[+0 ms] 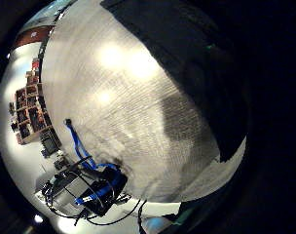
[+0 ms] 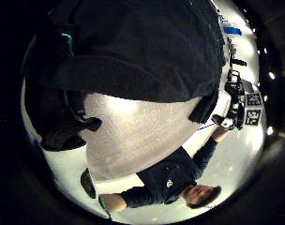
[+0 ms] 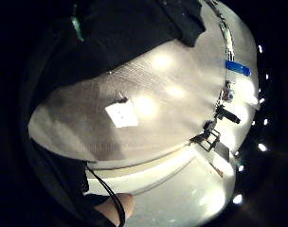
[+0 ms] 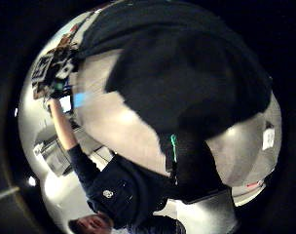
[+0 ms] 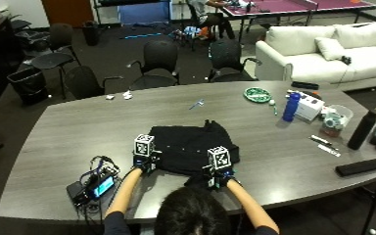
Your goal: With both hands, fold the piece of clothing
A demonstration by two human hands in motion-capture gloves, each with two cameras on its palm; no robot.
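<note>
one black fabric garment (image 5: 191, 146) lies bunched on the grey wood-grain oval table (image 5: 77, 127), near the middle of the edge closest to the person, with a small flap sticking up at its far side. both gloved hands sit at its near hem, probably so the edge can be lifted and carried over in one even fold. the left hand (image 5: 144, 162) is at the near-left corner and the right hand (image 5: 217, 177) at the near-right corner; each touches the cloth, but i cannot tell whether the fingers pinch it or just rest there. the palm views show dark cloth right up against both palms.

toward the table's right end stand one blue bottle (image 5: 292, 106), one black bottle (image 5: 362, 129) and one green round dish (image 5: 258, 94). one black device with cables (image 5: 93, 186) lies by the near-left edge.
</note>
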